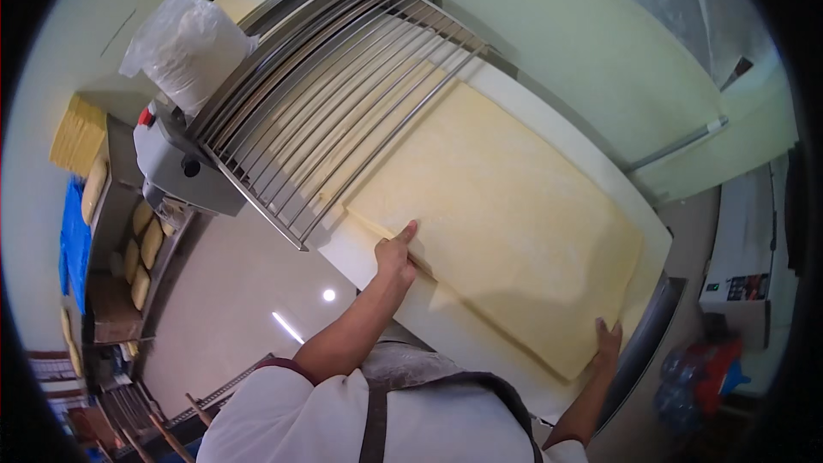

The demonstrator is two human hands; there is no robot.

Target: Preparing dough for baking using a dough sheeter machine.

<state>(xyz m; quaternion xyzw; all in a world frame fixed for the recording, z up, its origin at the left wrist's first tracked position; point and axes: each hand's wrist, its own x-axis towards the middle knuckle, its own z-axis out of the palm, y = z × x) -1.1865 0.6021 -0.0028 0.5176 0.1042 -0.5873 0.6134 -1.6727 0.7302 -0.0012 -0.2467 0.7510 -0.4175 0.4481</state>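
Observation:
A wide, pale yellow dough sheet (506, 214) lies flat in layers on the white belt (531, 124) of a dough sheeter. Its far left part passes under the metal bar guard (377, 163). My left hand (397, 259) grips the near edge of the dough beside the guard, thumb on top and the other fingers mostly hidden. At the right end, my right hand (609, 341) holds the dough's edge near its corner, with a thumb and a finger showing. Between my hands, the near edge shows one layer slightly offset over another.
A plastic bag (189, 47) of white powder sits on the sheeter's grey housing (176, 159), near a red button (147, 116). Shelves at left hold several wrapped tan packs (151, 244) and a blue bag (75, 240). A pale green wall (566, 51) stands behind the belt.

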